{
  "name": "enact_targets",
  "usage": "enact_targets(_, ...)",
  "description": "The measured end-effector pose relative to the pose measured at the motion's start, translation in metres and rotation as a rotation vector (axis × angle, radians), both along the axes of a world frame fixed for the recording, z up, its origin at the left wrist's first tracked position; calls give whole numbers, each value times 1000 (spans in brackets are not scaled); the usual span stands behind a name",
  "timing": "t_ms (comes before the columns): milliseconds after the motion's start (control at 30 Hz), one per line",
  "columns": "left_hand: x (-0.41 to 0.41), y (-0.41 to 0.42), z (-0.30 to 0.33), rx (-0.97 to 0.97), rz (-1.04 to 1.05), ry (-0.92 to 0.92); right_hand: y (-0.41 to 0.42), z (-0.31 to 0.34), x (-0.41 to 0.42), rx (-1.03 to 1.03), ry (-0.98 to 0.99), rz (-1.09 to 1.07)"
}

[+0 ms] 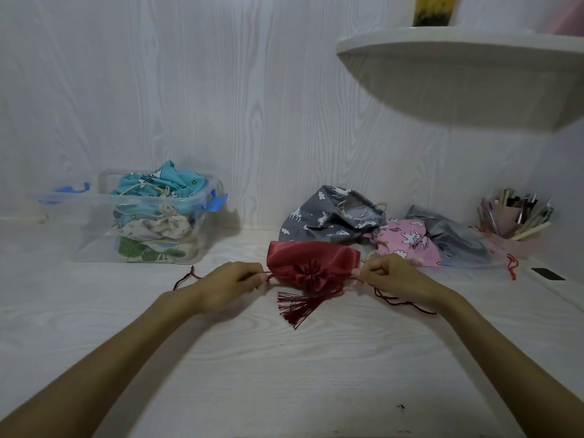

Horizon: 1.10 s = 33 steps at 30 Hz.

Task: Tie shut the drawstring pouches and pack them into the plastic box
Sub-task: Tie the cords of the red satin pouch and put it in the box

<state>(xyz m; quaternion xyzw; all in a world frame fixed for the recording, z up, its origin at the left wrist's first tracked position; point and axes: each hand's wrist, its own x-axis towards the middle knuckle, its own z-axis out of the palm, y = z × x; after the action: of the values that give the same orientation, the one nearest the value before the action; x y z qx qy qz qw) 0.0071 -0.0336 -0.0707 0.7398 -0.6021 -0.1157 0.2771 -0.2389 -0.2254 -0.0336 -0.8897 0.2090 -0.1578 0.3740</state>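
— How does the feed look to you?

— Dim and bluish on my end, soft, even light with no glare. The shelf [474, 74] throws a broad shadow on the wall beneath it, and the plastic box [142, 216] casts a faint one to its right.

— Sharpness?

— Soft all over. I see the pen cup [515, 219] smeared at the right edge, and the yellow thing on the shelf is too blurred to identify. Wide-angle bending stretches both forearms at the bottom corners.
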Motion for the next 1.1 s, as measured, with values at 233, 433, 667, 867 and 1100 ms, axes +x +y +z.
enact_targets(233, 2, 10, -3, 119, 64, -301, -2, -13, 5, -118, 172, 1)
enact_targets(433, -4, 5, 34, 140, 91, -86, 18, 36, 36, -412, 114, -89)
enact_targets(667, -17, -13, 72, 97, 199, -193, 53, 41, 105, -246, 375, 297)
enact_targets(867, -18, -22, 87, 107, 211, -230, 55, 22, 119, -161, 178, 269)
enact_targets(1100, -11, 11, 84, 58, 401, -122, 39, 15, 111, 106, 24, 142)
